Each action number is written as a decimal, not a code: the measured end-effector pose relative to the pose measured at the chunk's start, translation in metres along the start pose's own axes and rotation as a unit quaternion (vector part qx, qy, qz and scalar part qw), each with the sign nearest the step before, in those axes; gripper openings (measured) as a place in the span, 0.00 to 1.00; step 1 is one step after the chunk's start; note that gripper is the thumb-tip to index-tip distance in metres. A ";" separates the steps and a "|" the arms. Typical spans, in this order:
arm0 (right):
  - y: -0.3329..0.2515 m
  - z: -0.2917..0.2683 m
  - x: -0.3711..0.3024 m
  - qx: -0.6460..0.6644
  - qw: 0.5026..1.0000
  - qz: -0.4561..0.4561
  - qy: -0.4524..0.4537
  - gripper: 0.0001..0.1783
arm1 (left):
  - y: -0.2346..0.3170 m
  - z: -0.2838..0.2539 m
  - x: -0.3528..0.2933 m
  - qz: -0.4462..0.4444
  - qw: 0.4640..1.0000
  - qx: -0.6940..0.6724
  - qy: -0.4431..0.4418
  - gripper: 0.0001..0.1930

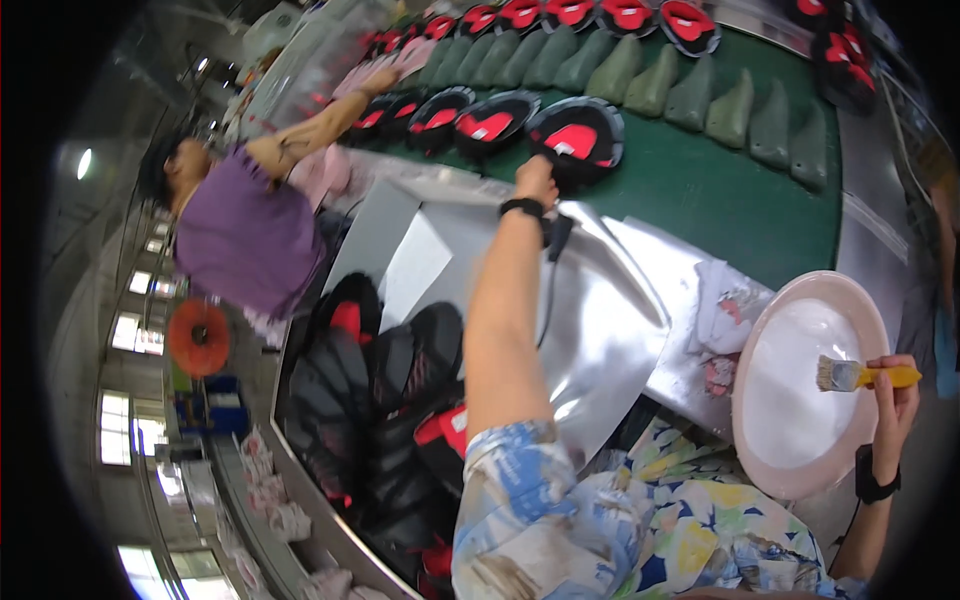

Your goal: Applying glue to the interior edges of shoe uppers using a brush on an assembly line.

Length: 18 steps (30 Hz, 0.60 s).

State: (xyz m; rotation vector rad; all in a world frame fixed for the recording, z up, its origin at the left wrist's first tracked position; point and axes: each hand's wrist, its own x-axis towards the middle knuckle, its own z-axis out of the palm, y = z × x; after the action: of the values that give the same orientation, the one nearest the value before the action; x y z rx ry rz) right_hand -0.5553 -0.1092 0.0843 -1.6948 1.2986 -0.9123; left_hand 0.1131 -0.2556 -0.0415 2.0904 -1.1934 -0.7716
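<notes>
My left arm stretches forward, and my left hand (537, 182) grips the near end of a black shoe upper (603, 118) with a red inside. That upper is at the near edge of a green work surface (690, 215). At the right, my right hand (893, 400) is closed around a paintbrush (862, 375) with a yellow handle and pale bristles. Its bristles are over a pink basin (752, 445) of white liquid (805, 330); whether they touch the liquid I cannot tell.
Several green shoe lasts (648, 80) stand in a row on the surface, with more black-and-red uppers (497, 115) beside them. A metal bin (290, 395) of dark uppers (405, 360) is at my left. A white cloth (718, 300) lies near the basin. A co-worker in purple (245, 235) reaches in from the left.
</notes>
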 end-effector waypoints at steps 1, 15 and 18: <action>-0.001 -0.004 -0.004 -0.014 1.000 -0.013 0.004 0.08 | 0.009 0.002 -0.004 -0.073 0.971 -0.194 0.121 0.32; 0.052 -0.016 -0.034 0.014 0.998 -0.056 -0.036 0.10 | -0.149 -0.288 -0.441 -0.470 0.784 0.236 0.329 0.78; 0.043 -0.001 -0.032 0.025 0.996 -0.075 -0.048 0.08 | -0.151 -0.268 -0.456 -0.353 0.792 0.400 0.296 0.47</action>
State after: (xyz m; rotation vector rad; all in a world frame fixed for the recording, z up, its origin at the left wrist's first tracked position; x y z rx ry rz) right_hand -0.5802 -0.0851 0.0433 -1.7940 1.0880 -0.9296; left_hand 0.1950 0.2677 0.1060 3.2057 -0.3418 0.2458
